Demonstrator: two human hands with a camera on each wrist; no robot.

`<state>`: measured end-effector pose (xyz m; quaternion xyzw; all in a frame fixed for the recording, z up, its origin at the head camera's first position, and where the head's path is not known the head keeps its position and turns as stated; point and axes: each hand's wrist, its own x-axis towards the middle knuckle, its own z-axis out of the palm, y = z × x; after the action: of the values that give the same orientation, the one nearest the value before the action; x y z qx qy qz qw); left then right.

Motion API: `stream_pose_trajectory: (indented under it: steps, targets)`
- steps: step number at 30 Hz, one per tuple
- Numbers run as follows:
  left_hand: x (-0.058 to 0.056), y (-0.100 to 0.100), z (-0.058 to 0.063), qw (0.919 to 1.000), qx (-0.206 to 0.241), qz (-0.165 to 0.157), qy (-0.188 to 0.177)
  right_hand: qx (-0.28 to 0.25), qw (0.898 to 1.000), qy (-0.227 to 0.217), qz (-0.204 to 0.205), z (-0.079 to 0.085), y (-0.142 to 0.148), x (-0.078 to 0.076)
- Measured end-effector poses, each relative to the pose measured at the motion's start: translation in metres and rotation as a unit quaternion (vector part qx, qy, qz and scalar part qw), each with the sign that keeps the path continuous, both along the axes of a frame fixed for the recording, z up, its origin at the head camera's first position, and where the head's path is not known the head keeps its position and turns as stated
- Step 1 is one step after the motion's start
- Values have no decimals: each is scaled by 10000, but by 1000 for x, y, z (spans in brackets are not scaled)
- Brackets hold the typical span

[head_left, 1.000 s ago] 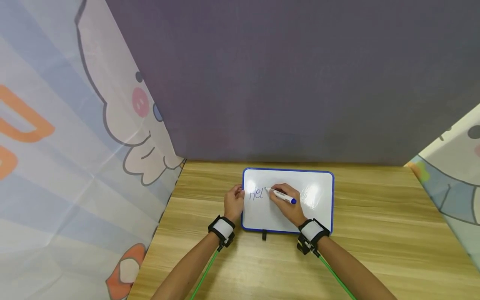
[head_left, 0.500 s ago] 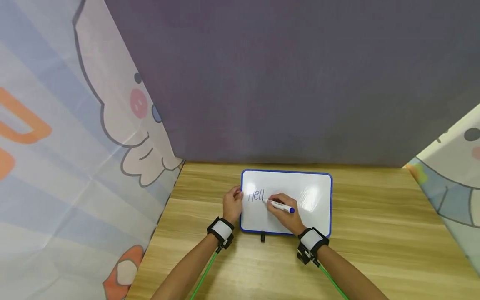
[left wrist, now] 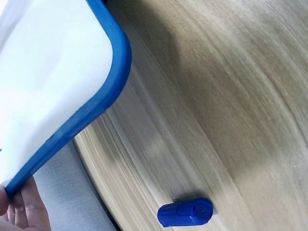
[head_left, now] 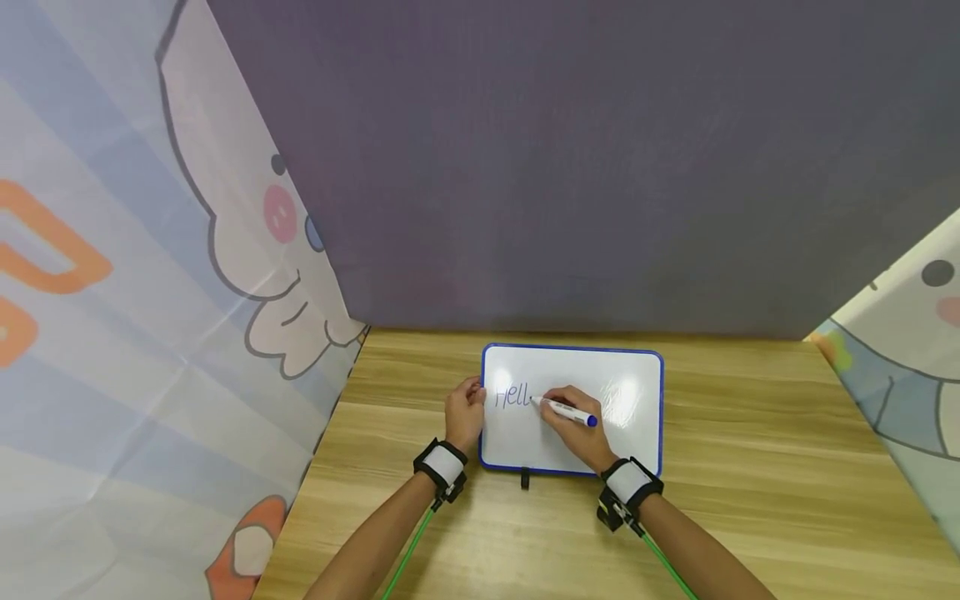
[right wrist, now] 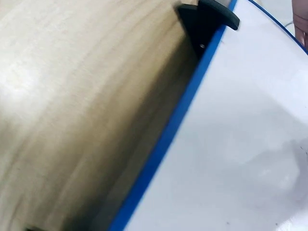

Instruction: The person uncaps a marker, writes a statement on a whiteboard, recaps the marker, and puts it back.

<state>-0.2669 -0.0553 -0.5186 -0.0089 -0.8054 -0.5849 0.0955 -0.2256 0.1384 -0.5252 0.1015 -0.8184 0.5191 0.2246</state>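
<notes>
A whiteboard (head_left: 570, 450) with a blue frame carries the handwritten letters "Hell" (head_left: 512, 395) near its left side. My right hand (head_left: 577, 429) grips a white marker (head_left: 566, 410) with a blue end, its tip touching the board just right of the last letter. At the left edge, my left hand (head_left: 465, 412) pinches the frame. Its thumb and fingers (left wrist: 31, 207) show on the frame in the left wrist view. A blue marker cap (left wrist: 186, 212) lies on the table there. The right wrist view leaves out the right hand and marker.
A black holder (head_left: 525, 477) hooks over the board's lower edge; the right wrist view shows this holder (right wrist: 204, 21) closer. The wood-grain table (head_left: 750, 467) meets a dark grey panel (head_left: 570, 167) behind. A cartoon-printed sheet (head_left: 150, 333) hangs at the left. Green cables trail from both wrists.
The second "l" has been drawn. The marker tip went down along that stroke, then shifted slightly right, where a small mark now shows. My left hand keeps its hold on the frame.
</notes>
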Motion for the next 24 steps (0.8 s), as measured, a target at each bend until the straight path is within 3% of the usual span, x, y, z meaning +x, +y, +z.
stream_pose_trajectory:
  steps: [5,11,13,19,24]
  targets:
    - [-1,0,-2,9997,-30,37,-242,61,10000,-38,-68,3,3,-4]
    - [-3,0,-4,9997,-31,42,-223,27,9996,278,54,7,3,-8]
    - [-4,0,-4,9997,0,33,-225,23,9990,429,89,1,4,-11]
    - [-5,0,-6,9998,5,1,-213,118,9996,252,2,0,5,-11]
    - [-6,1,-4,9999,-72,57,-139,179,9998,84,-39,20,-2,0]
